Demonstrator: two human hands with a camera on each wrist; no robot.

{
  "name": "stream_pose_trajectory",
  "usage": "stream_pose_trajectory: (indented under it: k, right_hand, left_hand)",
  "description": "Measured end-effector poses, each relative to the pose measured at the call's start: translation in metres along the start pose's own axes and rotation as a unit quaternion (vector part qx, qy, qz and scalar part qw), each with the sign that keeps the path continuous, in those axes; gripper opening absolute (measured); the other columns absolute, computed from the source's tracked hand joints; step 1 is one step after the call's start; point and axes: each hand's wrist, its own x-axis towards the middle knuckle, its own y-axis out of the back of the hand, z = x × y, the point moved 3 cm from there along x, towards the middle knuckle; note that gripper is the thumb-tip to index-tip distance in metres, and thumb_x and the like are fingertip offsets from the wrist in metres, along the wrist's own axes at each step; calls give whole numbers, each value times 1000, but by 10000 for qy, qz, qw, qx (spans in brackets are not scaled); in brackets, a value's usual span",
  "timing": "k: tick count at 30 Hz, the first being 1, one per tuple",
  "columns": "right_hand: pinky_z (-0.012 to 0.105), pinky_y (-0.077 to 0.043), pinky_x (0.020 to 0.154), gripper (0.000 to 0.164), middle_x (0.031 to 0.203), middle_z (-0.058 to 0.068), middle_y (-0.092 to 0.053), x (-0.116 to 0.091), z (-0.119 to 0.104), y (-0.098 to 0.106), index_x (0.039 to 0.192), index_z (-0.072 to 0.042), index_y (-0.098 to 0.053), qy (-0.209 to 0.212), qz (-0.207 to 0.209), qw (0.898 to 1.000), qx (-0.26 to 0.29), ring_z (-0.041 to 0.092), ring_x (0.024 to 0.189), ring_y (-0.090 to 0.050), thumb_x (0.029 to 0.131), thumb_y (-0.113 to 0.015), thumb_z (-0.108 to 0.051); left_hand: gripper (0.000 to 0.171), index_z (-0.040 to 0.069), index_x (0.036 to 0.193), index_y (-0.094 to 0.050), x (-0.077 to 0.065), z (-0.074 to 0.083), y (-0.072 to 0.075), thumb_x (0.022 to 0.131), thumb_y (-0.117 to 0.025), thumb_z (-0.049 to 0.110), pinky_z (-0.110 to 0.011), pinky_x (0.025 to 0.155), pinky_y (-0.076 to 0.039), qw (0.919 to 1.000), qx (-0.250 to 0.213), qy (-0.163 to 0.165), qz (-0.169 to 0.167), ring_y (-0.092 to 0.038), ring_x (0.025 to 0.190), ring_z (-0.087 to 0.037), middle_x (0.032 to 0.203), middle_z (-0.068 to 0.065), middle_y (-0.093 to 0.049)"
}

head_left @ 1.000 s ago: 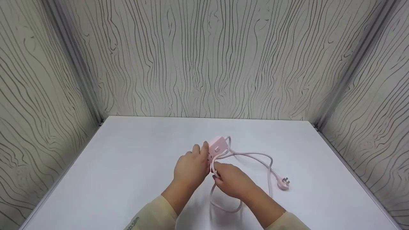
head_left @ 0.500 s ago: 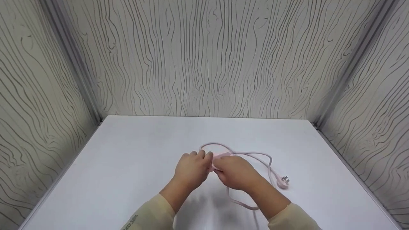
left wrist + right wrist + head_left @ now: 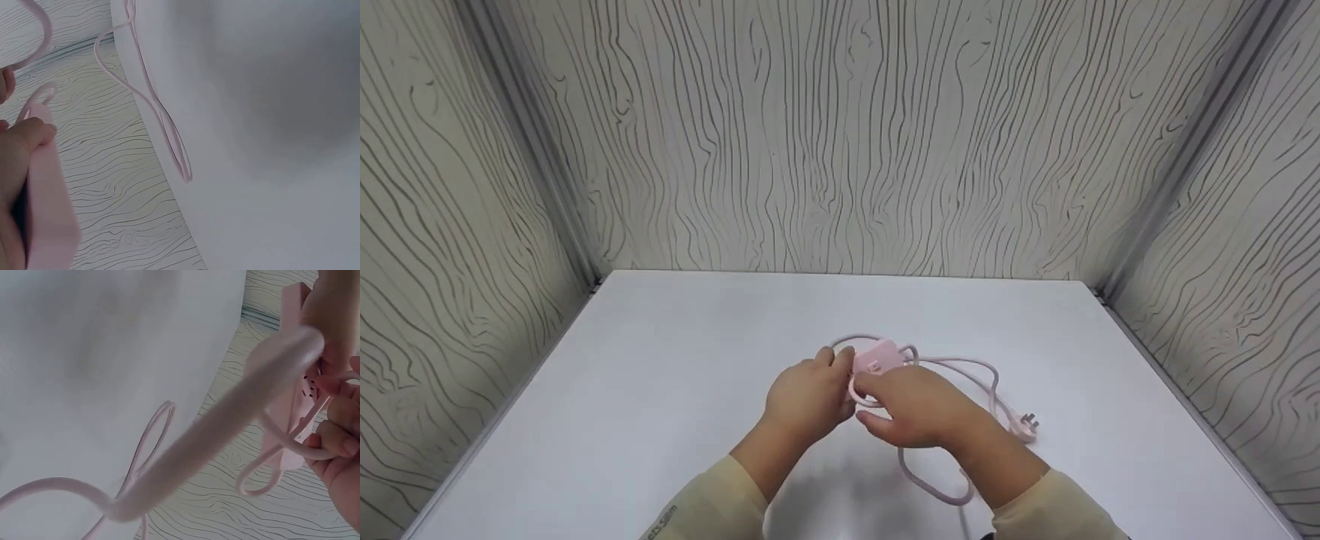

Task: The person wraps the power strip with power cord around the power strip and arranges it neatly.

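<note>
Sleeves: pale yellow fabric, the left sleeve (image 3: 709, 501) carrying dark printed lettering, the right sleeve (image 3: 1057, 511) lying across from it.
Near loop: the pale pink, round, flexible cable (image 3: 931, 491) bends in a rounded curve below the right forearm.
Plug: the pale pink, rounded plug (image 3: 1023, 427) with metal prongs rests on the smooth white worktop (image 3: 712, 322), to the right of both hands, prongs pointing away from the person.
Right hand (image 3: 919, 409): in front of the strip's lower part; its grip pinches the cable, with curled fingers over it in the right wrist view.
Left hand (image 3: 806, 397): just beside the right hand; its grip is pressed around the strip's left side.
Strip: the light pink, box-shaped power strip (image 3: 879, 356), tilted, held above the worktop between the hands; a small raised switch (image 3: 874, 366) shows on its face, and dark socket slots (image 3: 308, 388) in the right wrist view.
Cable by the strip: crosses its face and loops past its end; whether it goes fully around, I cannot tell.
Far arc: cable curves out beyond the left hand's fingers.
Corners: grey metal posts (image 3: 529, 142), left and right.
Back: cream wall panel (image 3: 810, 150) with dark wood-grain lines.
</note>
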Motion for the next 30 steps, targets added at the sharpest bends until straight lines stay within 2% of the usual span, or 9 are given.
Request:
stream_pose_trajectory:
  k: [3, 5, 8, 12, 15, 19, 24, 28, 30]
  right_hand:
    - [25, -39, 55, 12, 65, -11, -44, 1, -5, 0, 88, -18, -52, 138, 10, 9989, -450, 9, 59, -43, 90, -47, -29]
    - [26, -39, 55, 13, 65, -11, -44, 2, -6, -1, 87, -19, -52, 163, 36, 9988, -469, 9, 59, -44, 92, -45, -28]
    - [28, -42, 59, 16, 67, -10, -46, 2, -5, -3, 88, -17, -53, 150, 100, 9993, -342, 10, 63, -47, 93, -45, -30]
    - [26, -42, 62, 13, 68, -9, -47, 2, -1, -5, 91, -15, -52, 148, 127, 9997, 179, 9, 64, -48, 91, -51, -27]
    - [22, -39, 58, 11, 65, -9, -42, 1, 0, -3, 93, -14, -51, 168, 160, 9988, 429, 8, 61, -43, 85, -56, -19]
    - [24, -40, 60, 12, 69, -8, -45, -1, 0, 4, 91, -14, -52, 233, 396, 9989, 110, 9, 62, -42, 81, -59, -15]
    - [26, -44, 62, 7, 76, -6, -53, 0, -1, 15, 82, -14, -57, 671, 790, 9942, -295, 10, 65, -49, 80, -63, -12]
    - [24, -41, 56, 7, 70, -7, -48, 3, 0, 20, 80, -18, -62, 920, 732, 9927, -261, 7, 59, -43, 77, -66, -13]
    - [22, -39, 56, 7, 68, -9, -47, 4, 2, 21, 83, -21, -65, 879, 555, 9945, -86, 6, 58, -41, 78, -67, -17]
  left_hand:
    - [59, 13, 125, -47, -1, -1, -1, 80, -63, 47, -31, 60, -52, 9978, -513, 271, -323, -55, 64, -15, 93, -5, -58]
    - [61, 12, 126, -46, -1, -2, -1, 79, -61, 48, -33, 64, -53, 9936, -980, 366, -418, -57, 68, -17, 96, -5, -58]
    - [66, 12, 132, -40, -1, -2, 0, 79, -57, 48, -35, 69, -52, 9859, -1573, 340, -453, -57, 74, -16, 101, -5, -57]
    - [77, 13, 142, -28, -2, -2, 3, 78, -58, 44, -32, 68, -51, 9828, -1787, 263, -386, -53, 72, -14, 105, -5, -55]
    - [81, 11, 144, -24, -1, -2, 3, 76, -62, 35, -28, 59, -49, 9868, -1564, 268, -313, -48, 63, -12, 100, -5, -52]
    - [81, 10, 143, -25, -1, 1, 0, 76, -65, 27, -26, 52, -46, 9960, -841, 193, -253, -45, 58, -13, 99, -7, -51]
    - [67, 15, 134, -40, -4, 6, -6, 73, -68, 21, -29, 52, -45, 9992, 54, -299, -269, -49, 64, -16, 97, -2, -51]
    - [43, 22, 112, -52, -7, 9, -8, 72, -69, 21, -28, 52, -43, 9966, 231, -770, -166, -51, 64, -15, 88, 4, -51]
    - [42, 24, 110, -53, -8, 10, -8, 72, -70, 28, -27, 52, -44, 9962, 136, -844, -148, -53, 64, -14, 89, 6, -53]
